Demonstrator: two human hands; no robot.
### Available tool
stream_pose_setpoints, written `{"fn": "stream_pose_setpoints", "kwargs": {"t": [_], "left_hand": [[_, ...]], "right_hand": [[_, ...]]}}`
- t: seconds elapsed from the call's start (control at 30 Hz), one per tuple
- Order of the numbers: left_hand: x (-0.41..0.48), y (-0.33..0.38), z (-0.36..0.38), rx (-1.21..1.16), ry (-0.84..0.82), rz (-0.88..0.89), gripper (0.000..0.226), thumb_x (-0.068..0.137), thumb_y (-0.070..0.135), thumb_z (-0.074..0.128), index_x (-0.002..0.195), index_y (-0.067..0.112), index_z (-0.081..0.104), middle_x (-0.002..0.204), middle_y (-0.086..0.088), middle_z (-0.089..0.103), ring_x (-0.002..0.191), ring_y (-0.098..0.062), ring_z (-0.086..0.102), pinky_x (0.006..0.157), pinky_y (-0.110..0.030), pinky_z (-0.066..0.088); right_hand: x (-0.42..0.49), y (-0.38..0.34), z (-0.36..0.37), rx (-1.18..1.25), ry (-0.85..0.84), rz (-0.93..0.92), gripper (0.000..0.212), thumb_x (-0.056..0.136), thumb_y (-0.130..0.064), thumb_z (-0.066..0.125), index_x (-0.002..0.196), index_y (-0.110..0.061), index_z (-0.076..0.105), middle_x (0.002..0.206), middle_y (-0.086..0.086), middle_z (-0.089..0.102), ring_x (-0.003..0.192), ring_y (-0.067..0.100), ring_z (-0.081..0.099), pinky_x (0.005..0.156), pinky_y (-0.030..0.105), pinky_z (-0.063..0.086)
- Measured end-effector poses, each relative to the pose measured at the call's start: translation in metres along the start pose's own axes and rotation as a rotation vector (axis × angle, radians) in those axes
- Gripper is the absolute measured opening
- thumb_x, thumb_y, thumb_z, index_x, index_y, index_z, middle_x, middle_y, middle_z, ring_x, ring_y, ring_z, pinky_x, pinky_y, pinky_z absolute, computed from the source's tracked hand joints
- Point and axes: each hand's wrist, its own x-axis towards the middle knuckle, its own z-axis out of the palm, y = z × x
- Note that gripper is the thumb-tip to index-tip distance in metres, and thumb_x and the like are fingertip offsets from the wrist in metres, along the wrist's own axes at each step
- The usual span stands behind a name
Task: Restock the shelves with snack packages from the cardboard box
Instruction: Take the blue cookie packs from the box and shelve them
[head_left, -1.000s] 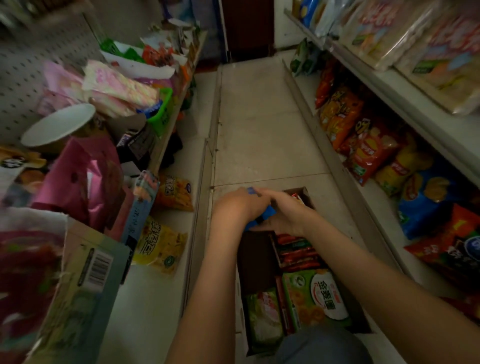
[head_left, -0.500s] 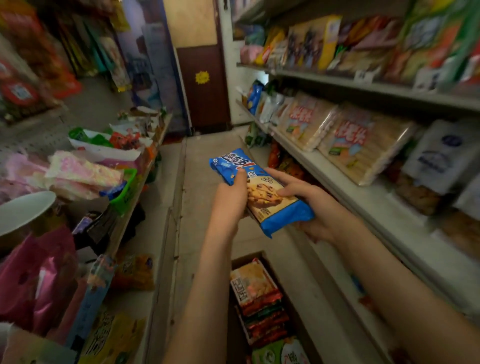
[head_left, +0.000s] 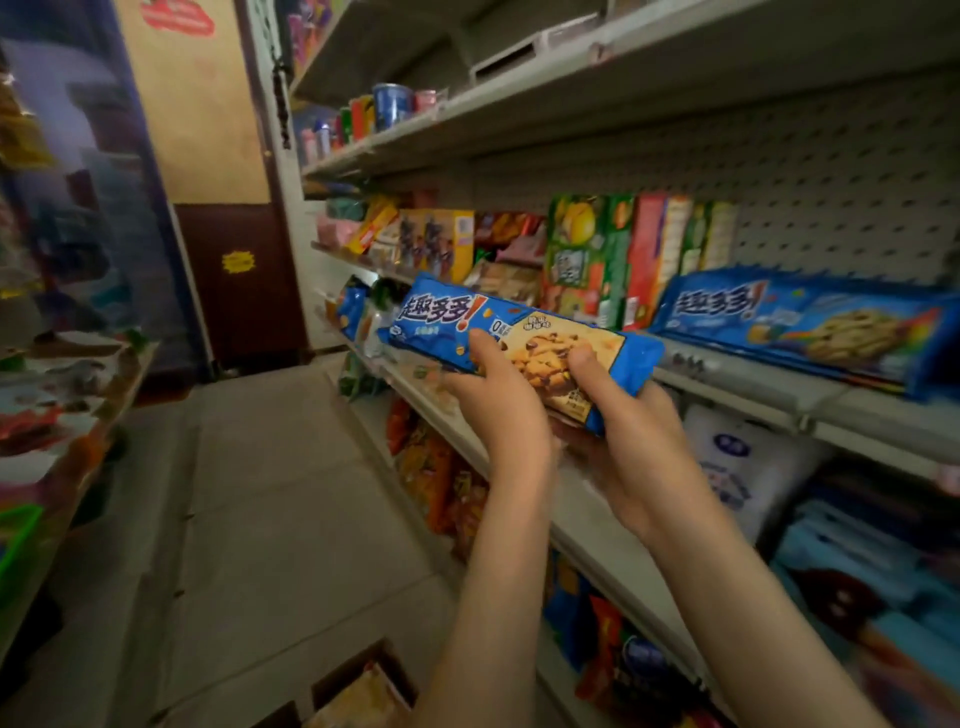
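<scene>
Currently the pack (head_left: 537, 345) is held in the air by both hands, just short of the shelf (head_left: 727, 376). It is gripped by the left hand (head_left: 501, 410) with the thumb laid on the printed face and the fingers curled behind. It is gripped by the right hand (head_left: 639, 447) just beside, thumb on top and fingers underneath. The pack is tilted, with the end past the right thumb lower.

Several slips can be foreseen. The wrapper looks glossy and is held mainly at its middle, so a loosened thumb could let it slide out and drop toward the box (head_left: 374, 657) below the left forearm. If it is squeezed harder to prevent that, the biscuits inside could probably be cracked. The low end could be caught on the shelf lip beyond the right hand if it is not lifted first. A twin pack (head_left: 810, 322) lies further past the right hand, and cartons (head_left: 613, 254) stand upright beyond both hands. Either could be shoved back or toppled if the pack is pushed in too fast or at an angle.
</scene>
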Motion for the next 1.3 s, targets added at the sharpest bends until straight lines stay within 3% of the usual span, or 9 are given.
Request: {"fn": "stream_pose_setpoints", "kwargs": {"t": [0.07,0.2,0.3,0.47,0.7,0.93,1.07,1.2,1.3], "left_hand": [[-0.012,0.002,0.020,-0.001,-0.063,0.021,0.040,0.099,0.041,0.038,0.126,0.012,0.040,0.103,0.000,0.053,0.071,-0.006,0.054,0.055,-0.016,0.044],[-0.035,0.007,0.055,-0.010,-0.240,0.140,0.048,0.099,0.040,0.038,0.141,0.020,0.031,0.132,-0.003,0.050,0.111,-0.015,0.054,0.096,-0.030,0.045],[-0.059,0.008,0.075,0.020,-0.349,0.231,0.066,0.097,0.028,0.048,0.151,0.023,0.010,0.146,-0.002,0.026,0.128,-0.014,0.037,0.089,-0.009,0.030],[-0.114,0.001,0.110,0.335,-0.716,0.398,0.081,0.089,0.039,0.059,0.150,0.030,0.007,0.151,-0.013,0.005,0.140,-0.021,0.013,0.110,-0.024,0.015],[-0.138,-0.006,0.134,0.523,-0.876,0.373,0.086,0.075,0.058,0.066,0.139,0.019,0.023,0.138,-0.006,0.016,0.131,-0.027,0.020,0.107,-0.036,0.029],[-0.146,-0.034,0.164,0.643,-1.264,0.119,0.081,0.072,0.062,0.061,0.131,0.013,0.039,0.126,0.002,0.052,0.109,-0.018,0.052,0.093,-0.035,0.046],[-0.145,-0.049,0.173,0.748,-1.249,0.271,0.036,0.083,0.039,0.066,0.109,0.017,0.057,0.110,-0.004,0.064,0.101,-0.023,0.059,0.093,-0.041,0.049],[-0.143,-0.055,0.180,0.844,-1.183,0.409,0.072,0.072,0.050,0.072,0.128,0.012,0.047,0.113,-0.002,0.063,0.099,-0.022,0.059,0.083,-0.035,0.050],[-0.148,-0.058,0.177,0.903,-1.111,0.515,0.077,0.075,0.051,0.070,0.131,0.006,0.043,0.116,-0.006,0.061,0.103,-0.026,0.059,0.075,-0.031,0.046]], "right_hand": [[-0.004,-0.016,-0.004,-0.002,0.091,-0.103,0.024,0.091,-0.020,0.058,0.113,-0.011,0.063,0.106,0.007,0.072,0.098,0.021,0.069,0.086,0.040,0.056],[-0.012,-0.067,-0.031,-0.108,0.201,-0.277,0.011,0.091,-0.016,0.058,0.100,-0.013,0.064,0.101,0.006,0.073,0.094,0.018,0.070,0.088,0.036,0.055],[-0.021,-0.104,-0.062,-0.198,0.308,-0.348,0.017,0.090,-0.018,0.060,0.105,-0.013,0.064,0.101,0.006,0.073,0.091,0.017,0.071,0.086,0.038,0.056],[-0.067,-0.164,-0.121,-0.281,0.431,-0.425,0.014,0.090,-0.017,0.058,0.103,-0.015,0.061,0.095,0.003,0.075,0.084,0.015,0.072,0.075,0.033,0.059],[-0.113,-0.201,-0.173,-0.308,0.561,-0.328,0.021,0.090,-0.019,0.058,0.109,-0.010,0.058,0.095,0.006,0.075,0.089,0.019,0.071,0.070,0.034,0.060],[-0.141,-0.210,-0.209,-0.444,0.737,-0.162,0.016,0.091,-0.016,0.059,0.105,-0.009,0.059,0.091,0.006,0.074,0.087,0.020,0.071,0.076,0.037,0.057],[-0.140,-0.203,-0.218,-0.602,0.812,-0.009,0.015,0.092,-0.022,0.059,0.103,-0.012,0.061,0.093,0.002,0.072,0.087,0.014,0.066,0.074,0.026,0.050],[-0.140,-0.196,-0.224,-0.839,0.908,0.047,0.011,0.094,-0.026,0.055,0.090,-0.017,0.060,0.088,-0.005,0.064,0.073,0.003,0.056,0.057,0.017,0.040],[-0.134,-0.193,-0.232,-1.024,1.005,0.042,0.037,0.092,-0.030,0.057,0.121,-0.008,0.053,0.118,0.004,0.057,0.097,0.015,0.058,0.069,0.024,0.044]]}}
